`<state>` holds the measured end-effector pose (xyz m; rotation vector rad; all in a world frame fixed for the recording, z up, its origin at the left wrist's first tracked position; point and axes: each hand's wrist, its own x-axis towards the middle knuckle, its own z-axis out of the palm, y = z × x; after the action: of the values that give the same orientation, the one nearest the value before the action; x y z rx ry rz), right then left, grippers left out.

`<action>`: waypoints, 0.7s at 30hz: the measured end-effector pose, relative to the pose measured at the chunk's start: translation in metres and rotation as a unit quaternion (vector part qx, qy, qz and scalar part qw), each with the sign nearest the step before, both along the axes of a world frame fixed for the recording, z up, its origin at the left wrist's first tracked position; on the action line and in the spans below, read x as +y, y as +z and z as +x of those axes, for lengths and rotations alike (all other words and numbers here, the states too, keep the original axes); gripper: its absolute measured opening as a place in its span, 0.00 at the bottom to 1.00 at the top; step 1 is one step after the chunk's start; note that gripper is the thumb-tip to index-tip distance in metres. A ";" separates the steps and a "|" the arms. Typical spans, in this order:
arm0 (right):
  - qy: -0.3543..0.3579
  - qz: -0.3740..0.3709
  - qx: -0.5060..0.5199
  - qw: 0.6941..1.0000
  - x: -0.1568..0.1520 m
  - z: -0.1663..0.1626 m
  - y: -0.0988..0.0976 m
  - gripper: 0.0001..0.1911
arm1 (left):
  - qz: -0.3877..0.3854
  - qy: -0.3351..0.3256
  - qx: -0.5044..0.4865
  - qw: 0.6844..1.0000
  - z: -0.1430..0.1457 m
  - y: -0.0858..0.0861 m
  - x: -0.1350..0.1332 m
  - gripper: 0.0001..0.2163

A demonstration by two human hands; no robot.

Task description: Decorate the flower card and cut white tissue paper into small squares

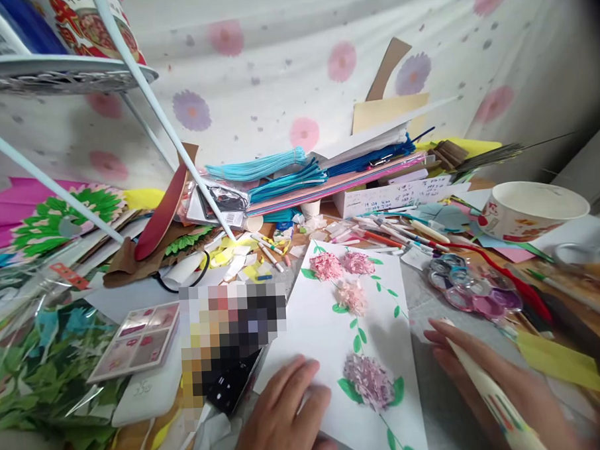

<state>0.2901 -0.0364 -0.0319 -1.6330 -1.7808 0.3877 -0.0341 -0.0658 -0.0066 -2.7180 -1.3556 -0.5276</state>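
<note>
A white sheet of paper (294,318) lies in front of me. Pink, peach and purple flowers of crumpled bits stand out on it, with green leaves and thin green stems. The lowest is a purple flower (369,380); two pink ones sit near the top edge. My left hand (288,418) rests on the sheet's lower left, fingers spread and slightly bent, holding nothing. Just off the right edge, my right hand (490,382) is closed around a thick white pen (486,383) with coloured stripes, tip pointing up and left.
Right of the sheet are a paint palette (474,287) and a paper bowl (532,208). Pens and scraps spread behind it, below bundles of blue pipe cleaners (288,186). At left stand a phone (234,377), a bag of green scraps (42,369) and a white-legged rack (160,112).
</note>
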 end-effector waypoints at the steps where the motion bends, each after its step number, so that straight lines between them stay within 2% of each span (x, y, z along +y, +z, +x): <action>1: -0.012 -0.006 -0.022 1.000 0.001 -0.004 0.004 0.20 | 0.004 0.001 0.011 1.000 -0.001 -0.002 0.001 0.16; 4: -0.030 -0.045 -0.053 0.997 0.000 -0.023 0.018 0.19 | 0.028 -0.021 0.034 0.999 -0.007 -0.008 0.005 0.19; 6: -0.018 -0.067 -0.005 0.998 -0.001 -0.035 0.022 0.18 | 0.042 -0.039 0.040 0.998 -0.010 -0.011 0.008 0.20; 9: -0.036 -0.082 0.173 0.981 0.002 -0.046 0.021 0.19 | 0.060 -0.060 0.040 0.996 -0.014 -0.014 0.013 0.21; 11: -0.059 -0.077 0.318 0.943 0.006 -0.049 0.019 0.21 | 0.074 -0.071 0.044 0.994 -0.015 -0.015 0.015 0.22; 13: -0.076 -0.071 0.410 0.906 0.012 -0.053 0.017 0.23 | 0.082 -0.079 0.044 0.992 -0.015 -0.015 0.016 0.22; 15: -0.081 -0.072 0.426 0.898 0.017 -0.057 0.016 0.23 | 0.086 -0.086 0.040 0.992 -0.014 -0.013 0.017 0.21; 18: -0.071 -0.054 0.382 0.920 0.022 -0.059 0.015 0.21 | 0.080 -0.082 0.026 0.993 -0.011 -0.009 0.015 0.19; 21: -0.054 -0.045 0.350 0.934 0.025 -0.046 0.021 0.20 | 0.081 -0.089 0.007 0.993 -0.008 -0.003 0.012 0.17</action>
<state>0.2438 -0.0118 -0.0110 -1.3944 -1.1410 0.8836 -0.0417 -0.0538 -0.0095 -2.7175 -1.0227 -0.6019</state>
